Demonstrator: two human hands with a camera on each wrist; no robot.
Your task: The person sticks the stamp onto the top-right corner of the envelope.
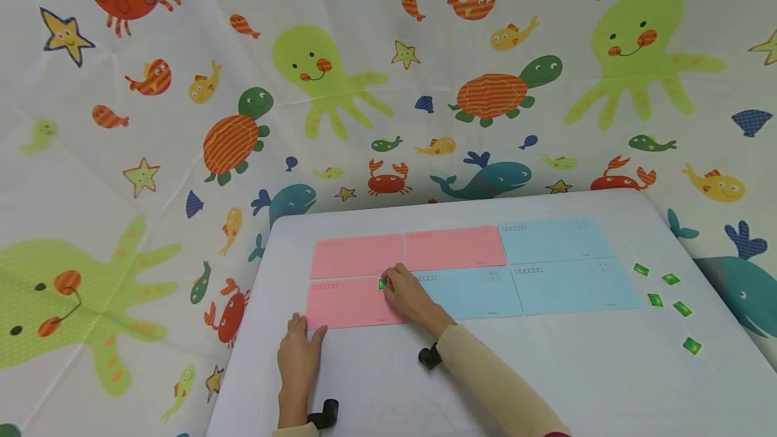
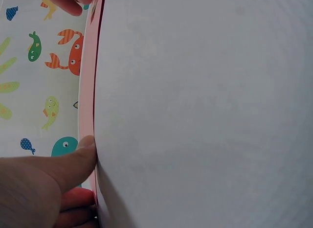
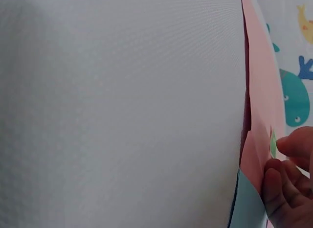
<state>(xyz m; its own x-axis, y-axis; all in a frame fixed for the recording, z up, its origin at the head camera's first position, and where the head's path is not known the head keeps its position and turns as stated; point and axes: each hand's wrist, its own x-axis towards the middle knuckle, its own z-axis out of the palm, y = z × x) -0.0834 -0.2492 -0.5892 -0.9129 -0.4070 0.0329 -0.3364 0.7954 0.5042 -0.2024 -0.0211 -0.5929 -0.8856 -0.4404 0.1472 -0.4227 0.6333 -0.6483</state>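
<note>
Envelope (image 1: 352,309) lies lengthwise left-to-right beneath stamp (image 1: 382,284) pinched by right hand (image 1: 408,294).

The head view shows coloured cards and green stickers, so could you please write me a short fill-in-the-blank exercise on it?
1. Beside the cards, ____ loose green stickers lie on the white table.
2. The ____ hand's grip is at another sticker.
3. The card nearest the left hand is coloured ____.
4. The blue cards number ____.

Missing words: five; right; pink; three.
</note>
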